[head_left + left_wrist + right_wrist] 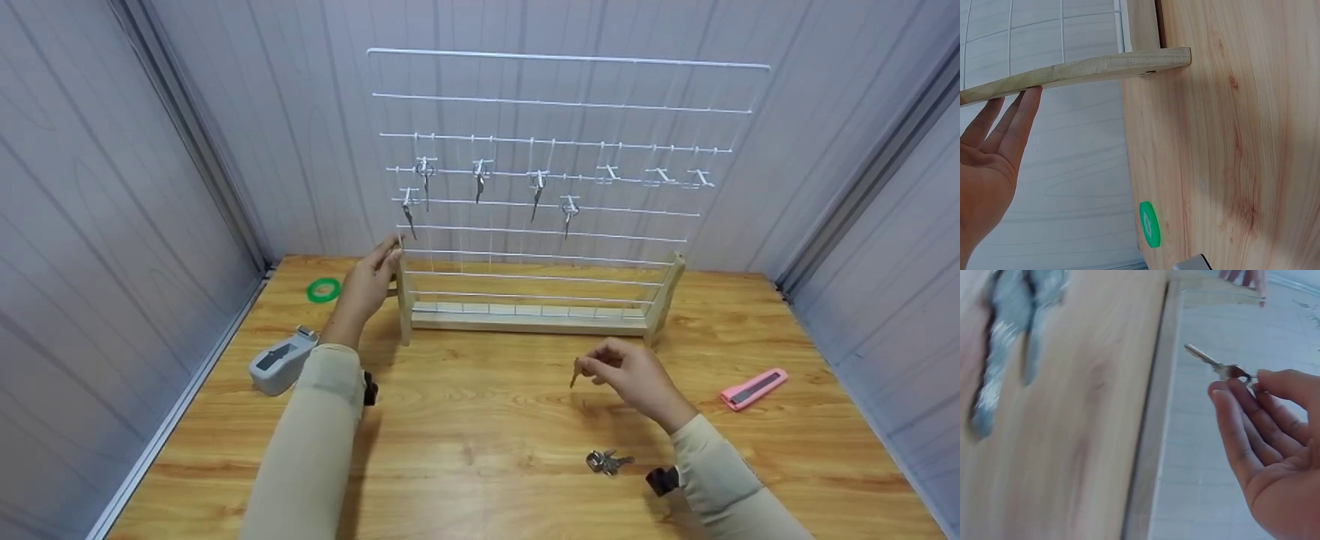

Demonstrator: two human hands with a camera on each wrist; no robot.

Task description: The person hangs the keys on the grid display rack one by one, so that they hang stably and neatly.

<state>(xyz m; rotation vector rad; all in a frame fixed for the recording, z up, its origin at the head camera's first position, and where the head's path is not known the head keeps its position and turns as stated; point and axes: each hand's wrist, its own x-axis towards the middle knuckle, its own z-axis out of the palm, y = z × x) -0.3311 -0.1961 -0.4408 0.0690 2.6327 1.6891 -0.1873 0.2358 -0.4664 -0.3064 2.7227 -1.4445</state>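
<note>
My right hand (630, 375) pinches a key (1210, 360) by its small ring between thumb and fingers, above the wood table. The key's blade points away from the fingertips. At the rack's left end, my left hand (988, 163) touches the outer face of the wooden side post (1089, 70) with straight fingers; its thumb is not clear in the left wrist view. The white wire rack (540, 259) stands upright in a wooden base (525, 321). Several keys (538, 196) hang from its hooks, while hooks on the upper right (660, 176) carry none. A small bunch of keys (609, 462) lies below my right hand.
A green tape roll (323, 290) and a grey tape dispenser-like device (282, 361) lie on the left. On the right is a pink utility cutter-like item (754, 389). Panelled walls (195, 150) enclose the table at the back and both sides.
</note>
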